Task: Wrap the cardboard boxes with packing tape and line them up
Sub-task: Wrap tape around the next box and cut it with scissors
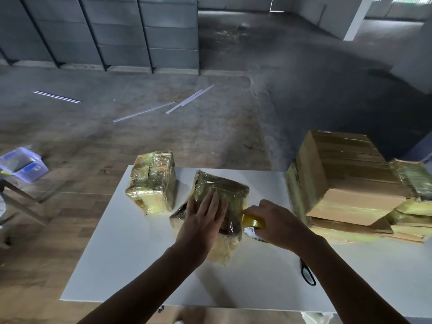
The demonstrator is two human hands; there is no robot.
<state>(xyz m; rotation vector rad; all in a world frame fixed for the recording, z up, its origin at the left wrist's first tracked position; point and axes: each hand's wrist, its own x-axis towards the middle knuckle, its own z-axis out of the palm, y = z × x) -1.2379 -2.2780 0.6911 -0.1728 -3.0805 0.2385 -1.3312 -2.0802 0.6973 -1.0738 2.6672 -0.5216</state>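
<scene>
A tape-wrapped cardboard box (224, 192) lies tilted in the middle of the white table (131, 260). My left hand (202, 218) presses flat on its top with straight fingers. My right hand (274, 222) grips a roll of yellowish packing tape (253, 222) against the box's right side, and a strip of tape runs from the roll onto the box. A second wrapped box (153, 182) stands to the left, apart from the first.
A stack of cardboard boxes (346, 178), some wrapped, fills the table's right side. Black scissors (308, 275) lie under my right forearm. A clear plastic bin (23, 167) sits at the far left. White strips (187, 101) lie on the concrete floor beyond.
</scene>
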